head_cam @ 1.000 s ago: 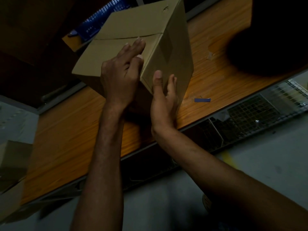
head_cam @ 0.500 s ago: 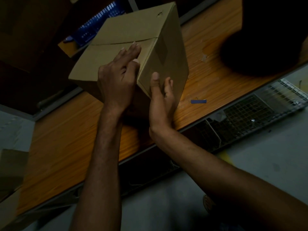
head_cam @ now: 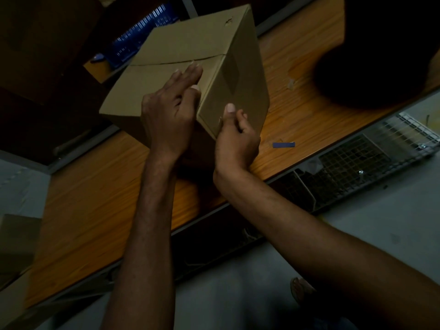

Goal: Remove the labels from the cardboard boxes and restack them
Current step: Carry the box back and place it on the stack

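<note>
on a wooden table (head_cam: 95, 210), left hand (head_cam: 169, 115) lies flat atop a tilted cardboard box (head_cam: 190, 44); right hand (head_cam: 235, 141) curls against its side, grip unclear.

Table (head_cam: 90, 210): long, brown wood, running across the room.
Floor (head_cam: 381, 206): grey and plain, beside the table.
Under the table: a wire mesh rack (head_cam: 357, 160).
Back: a blue crate (head_cam: 142, 36), half in the dark.
On the table: a small blue strip (head_cam: 283, 145).
Light: dim, with a big dark shape (head_cam: 385, 55) at the top right.
</note>
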The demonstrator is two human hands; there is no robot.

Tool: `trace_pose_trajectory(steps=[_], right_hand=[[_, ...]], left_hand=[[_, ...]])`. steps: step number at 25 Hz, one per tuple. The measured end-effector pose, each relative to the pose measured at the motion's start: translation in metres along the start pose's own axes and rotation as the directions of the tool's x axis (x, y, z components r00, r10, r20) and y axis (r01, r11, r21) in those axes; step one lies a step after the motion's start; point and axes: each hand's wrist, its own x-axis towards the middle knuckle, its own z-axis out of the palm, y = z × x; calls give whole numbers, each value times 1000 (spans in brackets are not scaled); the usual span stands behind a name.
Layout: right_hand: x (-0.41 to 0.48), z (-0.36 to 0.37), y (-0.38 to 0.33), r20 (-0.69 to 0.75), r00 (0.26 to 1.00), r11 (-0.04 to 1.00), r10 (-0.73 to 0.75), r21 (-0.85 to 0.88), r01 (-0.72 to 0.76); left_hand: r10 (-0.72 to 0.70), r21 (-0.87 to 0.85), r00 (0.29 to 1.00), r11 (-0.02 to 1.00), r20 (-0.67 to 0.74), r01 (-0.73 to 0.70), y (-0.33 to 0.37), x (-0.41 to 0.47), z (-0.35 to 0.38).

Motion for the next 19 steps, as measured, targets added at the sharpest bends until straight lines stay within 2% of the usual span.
trace_pose_trajectory(steps=[3,7,10,14,17,19], right_hand=[[-6,0,-5,90,996,1000,26,6,-27],[-1,-2,6,24,999,999,-45,-27,46],[-15,-10,20,160,981,991,-108,-61,119],[-4,-13,28,74,986,989,-146,-28,148],[-10,-10,26,138,982,990,-130,-29,135],[-7,-9,25,85,987,990,-137,-14,139]], left_hand=[[5,6,1000,1000,-2,-5,-1,-1,0],[-5,-10,1000,1000,-10,5,-1,0,1],[22,-1,999,1000,-23,-23,-4,-1,0],[6,-4,1000,1000,-21,-6,-1,0,0],[14,-2,1000,1000,-21,-14,0,-2,-1],[12,-4,1000,1000,-25,-12,0,-2,-1]])
